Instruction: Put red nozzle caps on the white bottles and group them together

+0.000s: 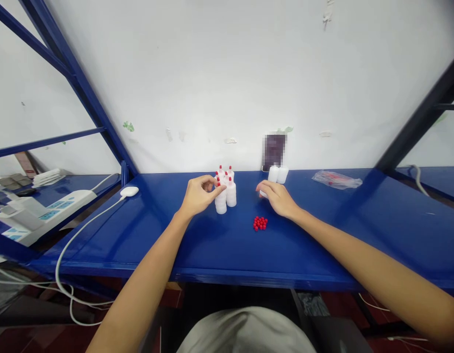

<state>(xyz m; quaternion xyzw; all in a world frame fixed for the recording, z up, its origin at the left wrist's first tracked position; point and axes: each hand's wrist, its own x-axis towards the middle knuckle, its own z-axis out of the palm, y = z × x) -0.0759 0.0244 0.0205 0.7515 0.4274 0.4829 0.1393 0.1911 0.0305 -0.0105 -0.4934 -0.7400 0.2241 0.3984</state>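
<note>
My left hand (199, 197) is at the left of a tight group of white squeeze bottles with pointed red caps. Its thumb and fingers close around the red-capped top of the front bottle (221, 205), which stands upright on the table. Beside it stands another capped bottle (231, 194), with more behind. My right hand (279, 198) curls over a white bottle (263, 194), mostly covered by the fingers. Just behind that hand are two white bottles (282, 175) with no red caps visible. Small red caps (260, 223) lie in a loose cluster between my hands, closer to me.
A clear plastic bag (337, 179) with something red in it lies at the back right of the blue table (315, 255). Against the wall leans a blurred phone-like object (274, 151). At left are a white charger with cable (129, 191) and a power strip (58, 215).
</note>
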